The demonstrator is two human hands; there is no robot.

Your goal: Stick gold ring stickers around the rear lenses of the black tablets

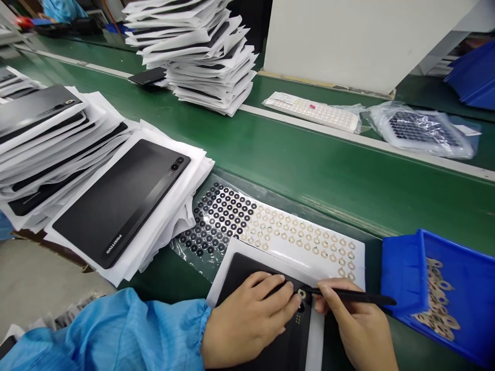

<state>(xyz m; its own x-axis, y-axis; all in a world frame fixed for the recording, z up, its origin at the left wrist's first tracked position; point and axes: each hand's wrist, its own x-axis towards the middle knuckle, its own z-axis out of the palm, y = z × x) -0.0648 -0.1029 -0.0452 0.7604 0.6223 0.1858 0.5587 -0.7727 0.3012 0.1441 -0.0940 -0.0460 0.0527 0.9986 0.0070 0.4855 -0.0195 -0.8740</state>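
Note:
A black tablet back cover lies on a white sheet at the bottom centre. My left hand, in a blue sleeve, rests flat on the cover with its fingers stretched toward the camera holes. My right hand pinches black tweezers whose tip meets a small gold ring at the cover's camera corner. Just behind lies a white sheet of gold rings and a clear sheet of black rings.
Another black cover tops a pile of white sheets at left, with more stacks beside it and a tall stack behind. A blue bin with used ring liners stands at right. Bagged ring sheets lie across the green belt.

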